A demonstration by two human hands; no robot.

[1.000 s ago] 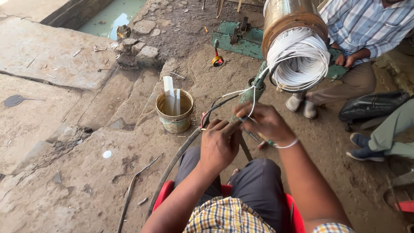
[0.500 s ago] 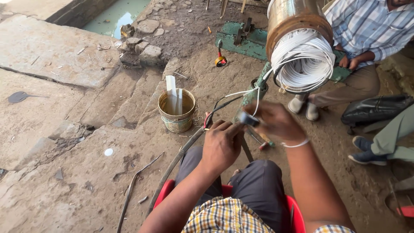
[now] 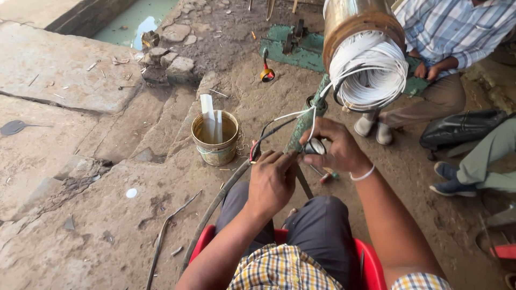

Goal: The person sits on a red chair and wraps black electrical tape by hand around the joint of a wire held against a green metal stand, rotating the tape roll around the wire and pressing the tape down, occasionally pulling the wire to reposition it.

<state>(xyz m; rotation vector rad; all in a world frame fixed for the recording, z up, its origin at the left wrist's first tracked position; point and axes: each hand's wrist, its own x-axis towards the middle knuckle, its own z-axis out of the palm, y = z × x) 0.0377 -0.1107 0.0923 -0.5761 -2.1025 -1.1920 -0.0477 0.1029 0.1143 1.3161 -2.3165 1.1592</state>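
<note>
The big metal cylinder [image 3: 361,27] hangs in front of me, its mouth packed with white wire coils [image 3: 371,67]. Left of it on the ground stands a small bucket [image 3: 216,140]. Leads run from the coils down to my hands. My right hand [image 3: 336,147] is curled around a small roll of tape [image 3: 315,146], grip closed on it. My left hand [image 3: 273,180] pinches the wire ends [image 3: 258,150] just beside it. I judge I am taping a wire joint; next calls for steady tension while wrapping.
</note>
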